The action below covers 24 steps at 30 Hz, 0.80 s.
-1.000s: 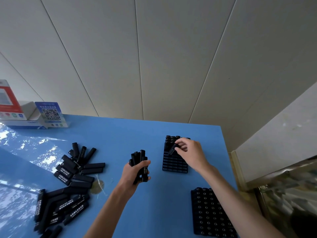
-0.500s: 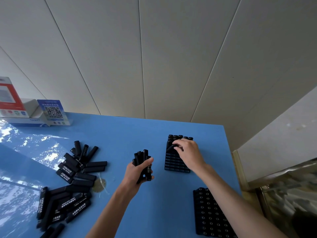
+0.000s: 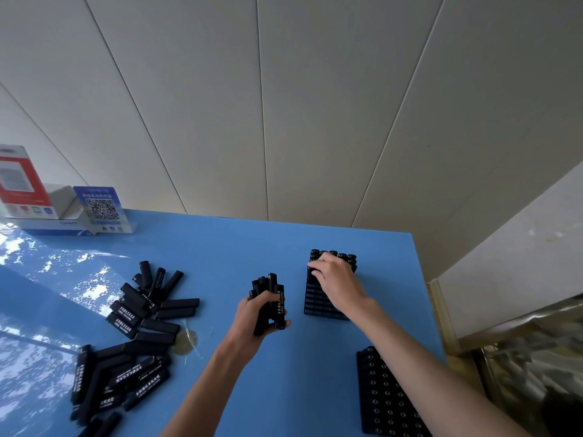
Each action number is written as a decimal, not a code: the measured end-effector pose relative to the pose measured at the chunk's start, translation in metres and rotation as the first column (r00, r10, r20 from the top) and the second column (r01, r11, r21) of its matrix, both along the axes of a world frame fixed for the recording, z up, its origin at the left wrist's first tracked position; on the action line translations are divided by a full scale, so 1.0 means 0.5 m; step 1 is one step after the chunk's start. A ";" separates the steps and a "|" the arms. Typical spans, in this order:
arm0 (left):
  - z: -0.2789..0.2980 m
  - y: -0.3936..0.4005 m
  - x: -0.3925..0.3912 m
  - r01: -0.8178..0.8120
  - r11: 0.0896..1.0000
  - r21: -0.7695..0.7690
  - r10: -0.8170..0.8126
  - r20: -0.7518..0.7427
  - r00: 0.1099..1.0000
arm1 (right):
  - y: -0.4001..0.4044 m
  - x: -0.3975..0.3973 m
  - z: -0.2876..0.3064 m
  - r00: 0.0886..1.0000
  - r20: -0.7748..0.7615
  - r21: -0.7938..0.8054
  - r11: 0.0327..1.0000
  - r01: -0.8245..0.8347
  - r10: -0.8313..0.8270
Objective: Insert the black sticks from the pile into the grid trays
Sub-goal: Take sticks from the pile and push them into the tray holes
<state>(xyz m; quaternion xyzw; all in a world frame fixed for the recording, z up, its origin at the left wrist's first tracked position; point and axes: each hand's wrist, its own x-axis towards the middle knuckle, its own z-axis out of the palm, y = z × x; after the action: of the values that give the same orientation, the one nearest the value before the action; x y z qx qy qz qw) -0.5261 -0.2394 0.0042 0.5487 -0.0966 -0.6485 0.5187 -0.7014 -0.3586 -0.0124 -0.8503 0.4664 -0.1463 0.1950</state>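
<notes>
Seen from the head camera, the right hand (image 3: 339, 279) sits curled over the far rows of the far tray (image 3: 318, 305), fingertips pressing down among upright sticks already seated there; whether it pinches one cannot be told. Just left of it, the left hand (image 3: 258, 316) grips a bundle (image 3: 268, 298) of sticks, long axes upright and tilted slightly away, nearer the right hand than the pile (image 3: 132, 339) lying flat well off to the left on the blue table (image 3: 220, 247), while the near tray (image 3: 388, 398) by the right forearm looks unfilled.
</notes>
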 end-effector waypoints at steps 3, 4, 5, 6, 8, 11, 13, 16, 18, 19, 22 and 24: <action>0.000 0.001 0.005 -0.004 1.000 -0.004 0.004 0.017 1.000 | -0.006 0.002 0.007 0.999 0.024 0.051 0.998 0.038 -0.039; -0.001 0.001 0.005 -0.007 1.000 -0.004 0.007 0.024 1.000 | -0.007 0.000 0.009 0.998 0.033 0.068 0.996 0.049 -0.052; -0.003 0.001 0.004 -0.010 1.000 -0.003 0.010 0.029 1.000 | -0.008 -0.002 0.010 0.998 0.036 0.077 0.996 0.051 -0.054; -0.004 0.000 0.004 -0.013 1.000 -0.003 0.013 0.035 0.999 | -0.007 -0.005 0.011 0.998 0.037 0.078 0.996 0.047 -0.050; -0.006 -0.002 0.001 -0.013 1.000 -0.004 0.013 0.054 0.998 | -0.003 -0.010 0.015 0.998 0.050 0.072 0.997 0.039 -0.043; -0.006 -0.007 -0.008 -0.013 1.000 -0.015 0.014 0.078 0.997 | 0.008 -0.017 0.028 0.991 0.120 0.041 0.998 0.050 -0.055; -0.006 -0.010 -0.018 -0.010 1.000 -0.020 0.012 0.090 0.996 | 0.017 -0.020 0.041 0.985 0.168 0.049 0.998 0.037 -0.045; -0.004 -0.015 -0.035 -0.011 1.000 -0.024 0.014 0.107 0.994 | 0.033 -0.021 0.060 0.981 0.192 0.117 0.993 -0.020 -0.003; 0.000 -0.021 -0.046 -0.037 0.999 -0.018 0.039 0.095 0.995 | 0.044 -0.020 0.065 0.981 0.191 0.177 0.982 -0.069 0.034; 0.002 -0.023 -0.051 -0.049 0.999 -0.012 0.050 0.093 0.994 | 0.050 -0.020 0.066 0.980 0.194 0.196 0.977 -0.084 0.045; 0.011 -0.028 -0.067 -0.053 0.999 -0.006 0.053 0.110 0.993 | 0.064 -0.029 0.069 0.976 0.215 0.223 0.971 -0.087 0.038; 0.016 -0.027 -0.073 -0.035 0.999 -0.012 0.037 0.125 0.991 | 0.068 -0.039 0.072 0.973 0.229 0.236 0.969 -0.077 0.022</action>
<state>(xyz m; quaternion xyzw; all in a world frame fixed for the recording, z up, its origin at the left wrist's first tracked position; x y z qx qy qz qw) -0.5626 -0.2528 0.0121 0.5874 -0.1221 -0.6029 0.5259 -0.7208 -0.3244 0.0234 -0.8094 0.4343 -0.1781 0.3529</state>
